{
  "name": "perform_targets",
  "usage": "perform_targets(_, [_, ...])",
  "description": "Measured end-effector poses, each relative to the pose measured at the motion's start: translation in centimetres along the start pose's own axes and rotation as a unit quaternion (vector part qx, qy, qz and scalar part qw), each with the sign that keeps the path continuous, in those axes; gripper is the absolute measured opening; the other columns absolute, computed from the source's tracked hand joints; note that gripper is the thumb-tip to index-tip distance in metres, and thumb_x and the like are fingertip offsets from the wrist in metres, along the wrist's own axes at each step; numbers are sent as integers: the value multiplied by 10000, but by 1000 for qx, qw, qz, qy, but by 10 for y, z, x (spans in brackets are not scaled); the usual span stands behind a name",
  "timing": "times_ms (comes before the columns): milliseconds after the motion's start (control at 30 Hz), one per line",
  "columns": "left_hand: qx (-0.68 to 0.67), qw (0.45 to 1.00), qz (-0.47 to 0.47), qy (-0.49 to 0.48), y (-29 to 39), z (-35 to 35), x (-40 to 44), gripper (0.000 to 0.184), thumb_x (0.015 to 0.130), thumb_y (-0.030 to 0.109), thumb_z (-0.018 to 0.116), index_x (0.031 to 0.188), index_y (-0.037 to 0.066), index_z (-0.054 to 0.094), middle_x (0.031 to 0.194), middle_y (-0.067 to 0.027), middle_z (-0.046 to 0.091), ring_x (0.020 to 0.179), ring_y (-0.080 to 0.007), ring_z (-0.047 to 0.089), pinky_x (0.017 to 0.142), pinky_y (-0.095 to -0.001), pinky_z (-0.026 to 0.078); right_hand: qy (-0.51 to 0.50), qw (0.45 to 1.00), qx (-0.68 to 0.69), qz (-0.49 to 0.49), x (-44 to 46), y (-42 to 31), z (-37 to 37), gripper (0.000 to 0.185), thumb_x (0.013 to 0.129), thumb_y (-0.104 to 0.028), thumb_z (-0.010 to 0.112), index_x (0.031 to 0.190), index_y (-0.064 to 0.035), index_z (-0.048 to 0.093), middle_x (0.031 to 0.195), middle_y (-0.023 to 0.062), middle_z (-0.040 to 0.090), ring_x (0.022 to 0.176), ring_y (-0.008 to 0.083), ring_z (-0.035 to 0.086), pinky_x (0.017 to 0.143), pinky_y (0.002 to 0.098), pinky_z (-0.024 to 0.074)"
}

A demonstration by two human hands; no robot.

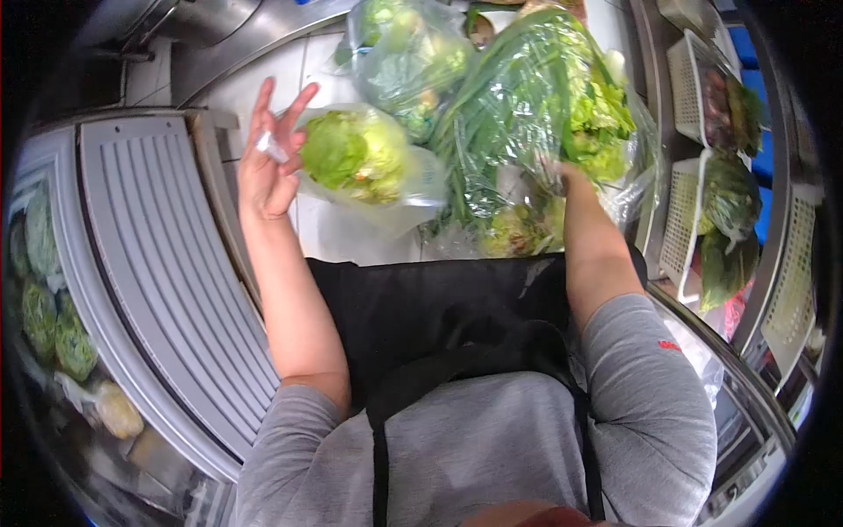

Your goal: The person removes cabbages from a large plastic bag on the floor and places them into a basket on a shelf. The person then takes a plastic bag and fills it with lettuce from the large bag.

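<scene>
My left hand (270, 158) is raised with its fingers spread, beside a clear bag of green lettuce (356, 154) on the white tiled floor (320, 233). A white wrap or scrap sits on one of its fingers. My right hand (562, 176) reaches among the plastic bags, next to a large clear bag of long green leaves (509, 97); its fingers are hidden. Leafy lettuce (601, 123) lies just beyond it, and reddish-green lettuce (514, 230) lies below it. Another bag of green vegetables (408, 61) rests behind.
On the left stands a grey ribbed panel (167, 263) beside bagged greens (54, 329) behind a framed edge. White baskets (687, 220) with vegetables line the right side. A metal edge (263, 48) runs along the upper left.
</scene>
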State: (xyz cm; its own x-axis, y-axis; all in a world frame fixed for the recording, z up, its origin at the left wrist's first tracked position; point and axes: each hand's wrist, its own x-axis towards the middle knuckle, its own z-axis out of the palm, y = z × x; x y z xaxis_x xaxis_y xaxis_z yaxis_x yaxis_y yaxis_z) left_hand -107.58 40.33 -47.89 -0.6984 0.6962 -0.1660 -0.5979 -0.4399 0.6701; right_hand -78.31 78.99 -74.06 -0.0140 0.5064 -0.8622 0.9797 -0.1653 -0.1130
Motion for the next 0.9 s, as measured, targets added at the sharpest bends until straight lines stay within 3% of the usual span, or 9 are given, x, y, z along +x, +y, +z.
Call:
perform_targets(167, [-20, 1000, -5, 2, -1, -16, 1, 461, 906, 234, 401, 1322, 145, 222, 1279, -251, 321, 803, -174, 600, 392, -145, 451, 254, 920, 296, -46, -16, -4, 56, 846, 645, -406, 676, 1221, -15, 195, 1164, 186, 418, 966, 283, 478, 827, 364, 399])
perform_targets(333, [-19, 1000, -3, 6, 1, -21, -1, 456, 907, 234, 399, 1316, 145, 218, 1260, -246, 352, 829, -196, 601, 433, -170, 476, 168, 869, 465, -13, 11, -6, 35, 1297, 482, -231, 835, 1297, -11, -150, 1254, 247, 309, 1090, 307, 416, 938, 376, 357])
perform_targets(567, [23, 999, -3, 40, 2, -20, -3, 466, 899, 238, 423, 1311, 144, 227, 1224, -226, 410, 836, -189, 593, 445, -163, 456, 131, 904, 384, -135, 107, 39, 25, 1094, 513, -261, 824, 1308, -36, 107, 1214, 162, 429, 1037, 300, 465, 899, 413, 380])
perform_targets(667, [50, 998, -5, 42, 7, -27, -5, 486, 888, 231, 453, 1313, 143, 234, 1215, -220, 425, 823, -177, 592, 443, -154, 437, -228, 962, 127, 79, -27, 7, -34, 744, 625, -412, 706, 1244, -150, 386, 1237, 76, 449, 1031, 244, 483, 880, 473, 352])
perform_targets(700, [62, 998, -12, 28, 7, -29, -6, 497, 881, 224, 469, 1314, 144, 238, 1211, -218, 431, 818, -172, 590, 442, -150, 428, -187, 980, 58, 19, -75, -2, -50, 650, 644, -453, 659, 1201, -191, 453, 1238, 48, 453, 1044, 231, 475, 892, 460, 335])
perform_targets(767, [47, 999, -16, 22, 7, -30, -4, 500, 876, 214, 480, 1313, 149, 246, 1210, -216, 435, 820, -169, 589, 441, -146, 421, -272, 956, -107, 34, -118, -29, -89, 677, 679, -303, 673, 1256, -126, 366, 1237, 97, 437, 1086, 250, 455, 864, 493, 386])
perform_targets(800, [33, 999, -22, 14, 6, -28, -2, 503, 871, 204, 490, 1312, 154, 254, 1209, -213, 438, 822, -167, 589, 439, -142, 414, -186, 967, -174, -17, -156, -42, -100, 684, 654, -211, 692, 1240, -73, 368, 1189, 108, 474, 1031, 240, 500, 832, 442, 432])
perform_targets(833, [31, 999, -17, 13, 5, -27, 0, 503, 871, 204, 490, 1312, 154, 254, 1209, -213, 438, 822, -167, 589, 439, -142, 414, -288, 944, -80, -138, -172, -41, -117, 726, 613, -162, 711, 1233, -24, 360, 1144, 108, 505, 1023, 222, 508, 865, 378, 422])
perform_targets(900, [22, 1000, -12, 5, 4, -25, 1, 491, 893, 162, 434, 1331, 118, 217, 1280, -243, 328, 806, -130, 574, 446, -134, 457, -218, 950, -28, -223, -211, -42, -146, 827, 544, -94, 721, 1260, -22, 314, 1106, 110, 527, 1007, 201, 515, 893, 316, 396])
